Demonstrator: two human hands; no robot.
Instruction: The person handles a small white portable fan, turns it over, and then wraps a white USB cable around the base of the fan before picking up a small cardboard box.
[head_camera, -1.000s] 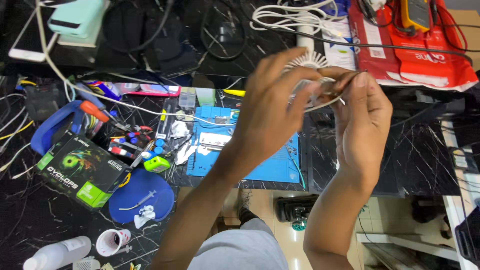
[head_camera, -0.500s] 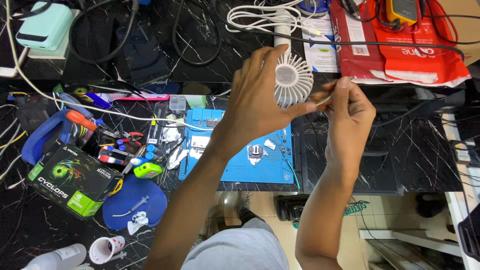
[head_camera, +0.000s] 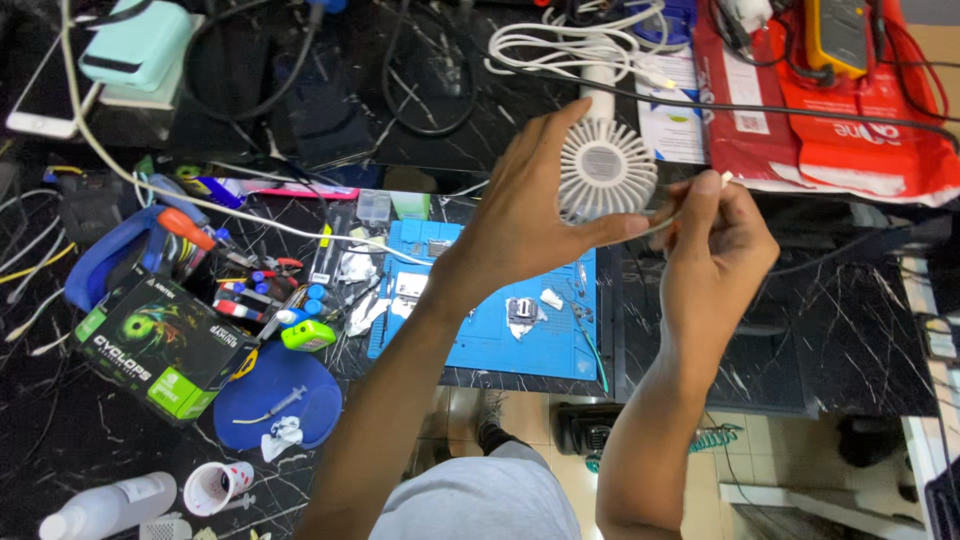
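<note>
A round white ribbed plastic fan grille (head_camera: 606, 168) is gripped by left fingers (head_camera: 545, 140); a thin white cable end (head_camera: 722, 178) is pinched by right fingers (head_camera: 704, 195)

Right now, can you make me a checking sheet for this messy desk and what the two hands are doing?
Surface: black marbled desk, with a blue work mat in the middle.
Job's things: small white round fan, held up above the mat.
Clutter: graphics card box, blue round lid, white bottle, red bag, yellow meter, screwdrivers and small bits.
Grippers: left hand grips the fan; right hand pinches a thin white cable end beside it.
Cables: white coiled cable and black cables at the back.
Surroundings: tiled floor below the desk edge.
</note>
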